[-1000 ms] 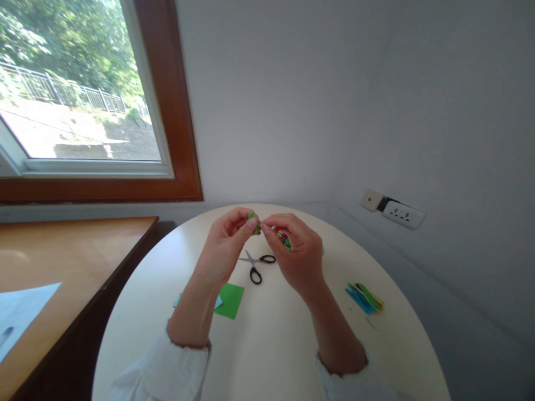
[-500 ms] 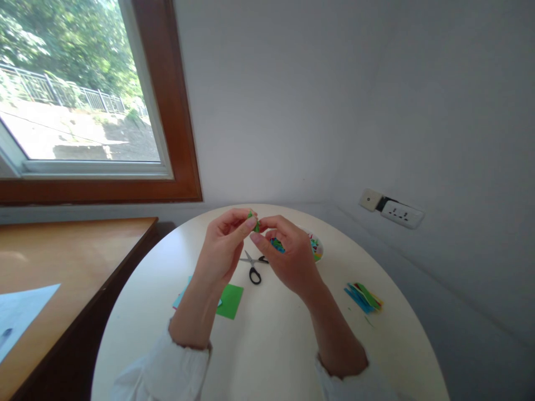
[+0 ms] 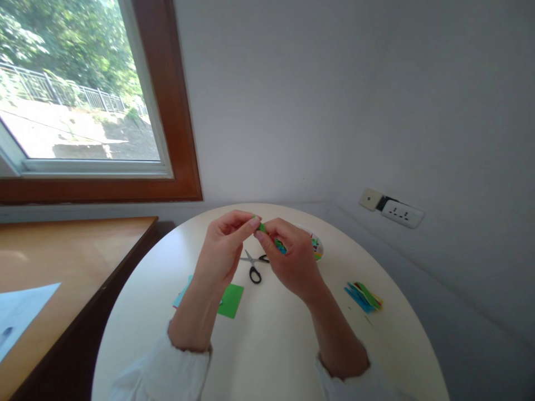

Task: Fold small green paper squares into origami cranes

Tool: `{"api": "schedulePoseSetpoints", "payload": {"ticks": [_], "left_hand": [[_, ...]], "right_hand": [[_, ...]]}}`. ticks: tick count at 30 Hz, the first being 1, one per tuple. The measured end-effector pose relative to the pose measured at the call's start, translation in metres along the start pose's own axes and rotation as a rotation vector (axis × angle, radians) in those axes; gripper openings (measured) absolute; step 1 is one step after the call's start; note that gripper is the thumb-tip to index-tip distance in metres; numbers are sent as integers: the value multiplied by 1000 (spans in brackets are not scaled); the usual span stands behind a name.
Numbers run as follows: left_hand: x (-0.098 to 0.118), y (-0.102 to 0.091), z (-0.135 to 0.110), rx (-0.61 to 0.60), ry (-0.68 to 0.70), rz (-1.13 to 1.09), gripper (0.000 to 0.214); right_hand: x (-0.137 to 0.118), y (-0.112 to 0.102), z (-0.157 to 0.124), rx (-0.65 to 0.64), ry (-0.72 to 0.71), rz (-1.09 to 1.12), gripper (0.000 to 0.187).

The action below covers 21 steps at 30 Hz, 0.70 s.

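Observation:
A small piece of green paper (image 3: 262,228) is pinched between my two hands above the far part of the round table. My left hand (image 3: 228,239) is closed, its thumb and fingertips on the paper's left end. From the right, my right hand (image 3: 290,248) grips the same paper between thumb and forefinger. Fingers cover most of it, so its exact shape is hidden. Below the hands lie scissors (image 3: 255,275) with black handles, blades apart. Behind my right hand, partly covered, sits a white dish (image 3: 321,249) of small colourful paper pieces.
Flat green paper (image 3: 232,301) and light blue paper (image 3: 183,293) lie by my left forearm. Coloured paper strips (image 3: 363,297) are bundled on the right of the white round table (image 3: 267,345). A wooden desk (image 3: 104,245) stands at left, beneath the window.
The fingertips of my right hand have closed onto the green paper, which has shifted slightly right and now shows less. My left hand stays nearly in place.

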<state>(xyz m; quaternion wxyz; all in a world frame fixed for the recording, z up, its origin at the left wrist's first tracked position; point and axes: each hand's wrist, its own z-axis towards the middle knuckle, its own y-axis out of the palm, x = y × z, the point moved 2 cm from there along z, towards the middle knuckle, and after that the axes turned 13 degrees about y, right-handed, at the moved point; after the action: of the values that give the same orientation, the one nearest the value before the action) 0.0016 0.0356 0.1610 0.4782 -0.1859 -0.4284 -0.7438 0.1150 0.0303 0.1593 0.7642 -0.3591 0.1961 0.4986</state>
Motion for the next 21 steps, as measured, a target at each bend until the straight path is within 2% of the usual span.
{"api": "schedulePoseSetpoints", "payload": {"ticks": [4, 10, 14, 17, 21], "left_hand": [[0, 0, 0, 24, 31, -3, 10], [3, 1, -1, -2, -2, 26, 10], [4, -1, -1, -27, 16, 59, 9], [3, -2, 0, -1, 102, 134, 6], [7, -1, -3, 91, 368, 366, 2]], "right_hand": [[2, 4, 1, -78, 71, 100, 12], [1, -1, 0, -62, 97, 85, 23], [6, 1, 2, -119, 208, 196, 17], [10, 4, 4, -87, 292, 237, 16], [6, 1, 2, 2, 315, 125, 33]]}}
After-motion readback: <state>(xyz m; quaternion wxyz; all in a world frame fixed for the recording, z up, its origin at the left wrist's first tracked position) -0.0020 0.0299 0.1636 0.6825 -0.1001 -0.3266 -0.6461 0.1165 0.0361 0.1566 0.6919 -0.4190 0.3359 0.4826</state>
